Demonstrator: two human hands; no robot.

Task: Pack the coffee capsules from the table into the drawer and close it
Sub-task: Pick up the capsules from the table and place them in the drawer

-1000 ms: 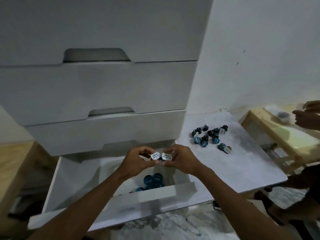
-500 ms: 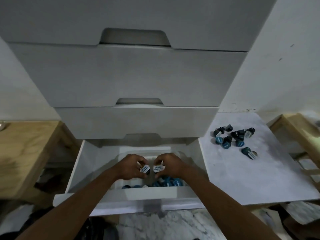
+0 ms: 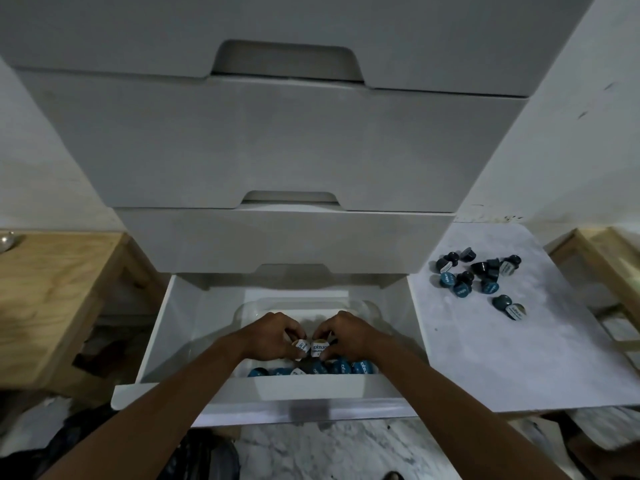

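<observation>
The bottom white drawer (image 3: 180, 327) stands pulled open, with a clear plastic tray (image 3: 367, 308) inside. Both hands are low inside that tray. My left hand (image 3: 273, 336) pinches a coffee capsule (image 3: 300, 346) with a white printed lid. My right hand (image 3: 346, 336) pinches a second capsule (image 3: 319, 348) right beside it. Below them a row of blue capsules (image 3: 346, 368) lies along the tray's front edge. Several more dark and blue capsules (image 3: 474, 277) lie scattered on the white table (image 3: 502, 351) to the right.
Two shut drawers (image 3: 277, 140) stack above the open one. A wooden stand (image 3: 52, 292) is on the left and a wooden frame (image 3: 602, 258) on the far right. Dark bags (image 3: 194, 455) lie on the marble floor below.
Both hands have gone down from above the drawer into the tray, each still holding its capsule. The view has swung left and down, centring on the drawer.
</observation>
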